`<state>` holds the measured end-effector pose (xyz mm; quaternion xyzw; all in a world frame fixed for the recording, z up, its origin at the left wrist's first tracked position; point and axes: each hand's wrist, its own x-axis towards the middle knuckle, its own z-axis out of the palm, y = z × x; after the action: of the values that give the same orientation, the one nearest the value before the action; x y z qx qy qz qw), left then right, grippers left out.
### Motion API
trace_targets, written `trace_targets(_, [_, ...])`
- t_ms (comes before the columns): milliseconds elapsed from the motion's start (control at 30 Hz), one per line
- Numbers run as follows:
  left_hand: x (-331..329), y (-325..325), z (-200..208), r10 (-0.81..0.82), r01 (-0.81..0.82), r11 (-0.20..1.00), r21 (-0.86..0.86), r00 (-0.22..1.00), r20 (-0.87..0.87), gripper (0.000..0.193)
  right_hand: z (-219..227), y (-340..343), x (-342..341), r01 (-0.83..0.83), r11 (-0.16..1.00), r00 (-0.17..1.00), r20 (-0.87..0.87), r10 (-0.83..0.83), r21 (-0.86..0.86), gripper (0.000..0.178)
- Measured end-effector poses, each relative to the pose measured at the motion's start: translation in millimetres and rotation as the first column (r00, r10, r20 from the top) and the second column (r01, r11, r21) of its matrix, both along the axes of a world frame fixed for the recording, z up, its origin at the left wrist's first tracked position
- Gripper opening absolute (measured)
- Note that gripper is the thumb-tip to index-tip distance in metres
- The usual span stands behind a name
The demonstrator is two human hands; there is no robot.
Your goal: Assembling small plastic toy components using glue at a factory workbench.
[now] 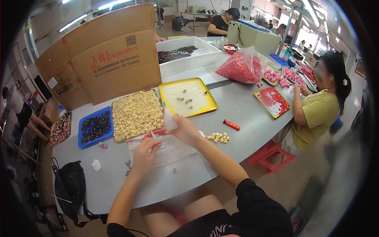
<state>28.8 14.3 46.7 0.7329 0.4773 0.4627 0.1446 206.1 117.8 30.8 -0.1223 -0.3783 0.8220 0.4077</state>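
Here, at the near edge of a grey bench (244, 106), both hands busy over a heap of thin clear plastic bags (166, 148). Left hand (144, 156) lying on the heap, fingers curled and pinching a fold of the film. Right hand (183, 130) raised just above the heap, thumb and fingertips closed on a small clear bag (170, 123) held upright; contents of that bag too small to tell. Just right of the right hand, a little pile of pale beige pieces (219, 137) loose on the bench, and beyond it a red lighter (231, 125). Directly behind the hands, a tray heaped with the same pale pieces (136, 114), touching the far edge of the plastic heap. Beside it to the left, a blue tray of dark pieces (95, 127); to the right, a yellow tray (187, 96) nearly bare, a few pieces scattered on it. Further back, a large cardboard box (110, 59) standing open and a white tub (189, 53) with dark contents. On the right side of the bench, a person in a yellow shirt (318, 114) seated at a tray of red pieces (272, 102), near a clear sack of red pieces (242, 65). Black bag (71, 187) hanging off the bench's near left corner.
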Motion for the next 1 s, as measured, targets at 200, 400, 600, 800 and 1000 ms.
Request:
trace_targets(200, [6,0,-25,-0.052,0.083,0.986,-0.144,0.976,0.21,0.01,9,5,2,0.153,0.987,0.985,0.085,-0.147,-0.057,0.041])
trace_targets(400, [9,-10,-23,0.038,0.133,0.91,-0.392,0.915,0.401,0.012,15,-3,-1,0.207,0.974,0.978,0.049,-0.204,-0.091,0.031])
trace_targets(600, [14,-13,-30,-0.076,0.189,0.956,-0.225,0.899,0.432,0.018,6,-3,-2,0.195,0.975,0.979,-0.035,-0.2,-0.104,0.032])
trace_targets(800, [14,-13,-27,-0.069,0.247,0.937,-0.247,0.824,0.563,0.023,10,-3,1,0.168,0.974,0.973,-0.131,-0.188,-0.15,0.049])
trace_targets(1000, [16,-11,-29,-0.052,0.189,0.961,-0.202,0.84,0.539,0.025,7,0,3,0.153,0.967,0.948,-0.245,-0.202,-0.205,0.04])
